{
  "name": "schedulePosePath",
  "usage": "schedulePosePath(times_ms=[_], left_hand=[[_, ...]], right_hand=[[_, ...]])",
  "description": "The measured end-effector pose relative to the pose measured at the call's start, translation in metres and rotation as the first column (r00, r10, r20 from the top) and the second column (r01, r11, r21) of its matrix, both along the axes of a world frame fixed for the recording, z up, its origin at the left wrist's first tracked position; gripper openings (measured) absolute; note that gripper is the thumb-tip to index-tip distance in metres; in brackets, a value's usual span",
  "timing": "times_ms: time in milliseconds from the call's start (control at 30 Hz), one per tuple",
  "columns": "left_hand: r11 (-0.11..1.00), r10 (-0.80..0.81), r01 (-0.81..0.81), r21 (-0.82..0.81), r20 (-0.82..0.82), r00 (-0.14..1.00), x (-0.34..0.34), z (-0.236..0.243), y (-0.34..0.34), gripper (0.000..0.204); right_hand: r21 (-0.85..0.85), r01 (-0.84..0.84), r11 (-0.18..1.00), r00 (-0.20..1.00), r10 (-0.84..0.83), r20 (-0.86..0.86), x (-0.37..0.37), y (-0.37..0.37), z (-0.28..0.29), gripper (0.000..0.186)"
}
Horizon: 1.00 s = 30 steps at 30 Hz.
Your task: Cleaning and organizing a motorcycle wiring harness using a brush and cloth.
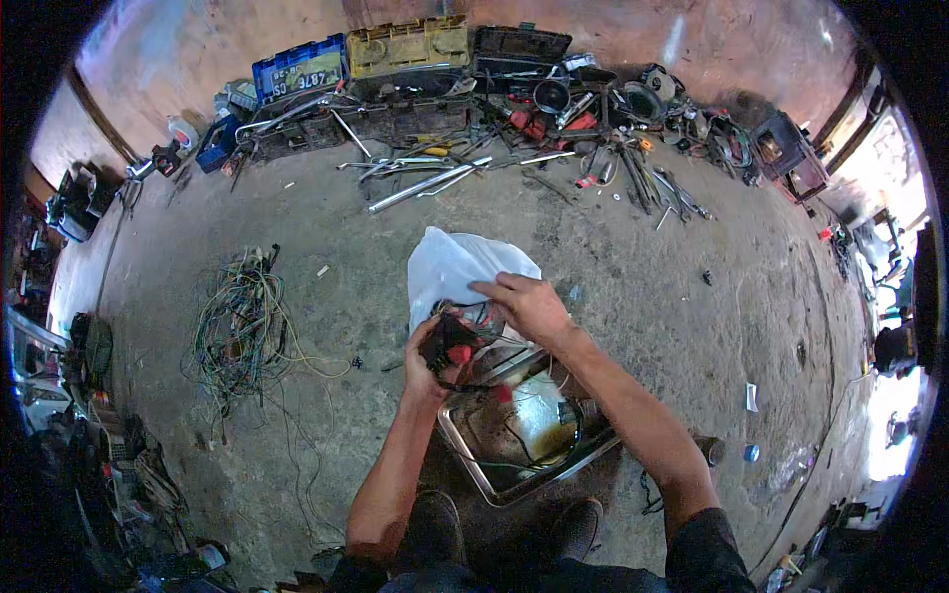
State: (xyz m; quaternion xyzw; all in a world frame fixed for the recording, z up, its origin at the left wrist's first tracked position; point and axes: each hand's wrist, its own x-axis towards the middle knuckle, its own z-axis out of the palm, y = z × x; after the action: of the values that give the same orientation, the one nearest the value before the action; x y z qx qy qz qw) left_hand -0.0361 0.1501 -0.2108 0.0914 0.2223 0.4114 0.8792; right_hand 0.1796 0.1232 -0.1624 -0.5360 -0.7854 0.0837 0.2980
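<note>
In the head view, my left hand is wrapped round a dark bundle of wires and connectors with red parts on it. My right hand rests on a white plastic bag just beyond the bundle, its index finger extended over the plastic; its other fingertips are partly hidden. Below both hands, between my feet, lies a metal tray holding murky, brownish liquid and some wires. Some of the red parts and wires hang over the tray's far side.
A tangle of thin coloured wires lies to the left. Toolboxes, wrenches and other tools line the back wall. A small blue cap and a white scrap lie to the right. More gear crowds both sides.
</note>
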Motion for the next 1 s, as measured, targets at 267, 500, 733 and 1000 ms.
schedulePosePath(times_ms=[267, 500, 733, 1000], left_hand=[[0.997, -0.051, 0.037, 0.066, 0.224, 0.973, -0.006, 0.004, 0.004, 0.029], [0.989, -0.138, 0.116, 0.086, 0.315, 0.939, -0.012, -0.006, 0.005, 0.022], [0.999, -0.048, 0.041, 0.029, 0.295, 0.954, -0.02, -0.01, -0.003, 0.022], [0.997, -0.032, 0.016, 0.074, 0.218, 0.975, -0.03, -0.01, -0.006, 0.022]], right_hand=[[-0.133, 0.439, 0.889, 0.886, -0.452, -0.1, 0.011, -0.031, -0.034, 0.028], [-0.699, 0.145, 0.7, 0.455, -0.675, -0.581, 0.012, -0.026, -0.048, 0.038], [-0.725, -0.224, 0.651, -0.067, -0.753, -0.655, 0.012, -0.036, -0.048, 0.022], [-0.666, 0.141, 0.732, 0.006, -0.674, -0.739, 0.012, -0.045, -0.063, 0.034]])
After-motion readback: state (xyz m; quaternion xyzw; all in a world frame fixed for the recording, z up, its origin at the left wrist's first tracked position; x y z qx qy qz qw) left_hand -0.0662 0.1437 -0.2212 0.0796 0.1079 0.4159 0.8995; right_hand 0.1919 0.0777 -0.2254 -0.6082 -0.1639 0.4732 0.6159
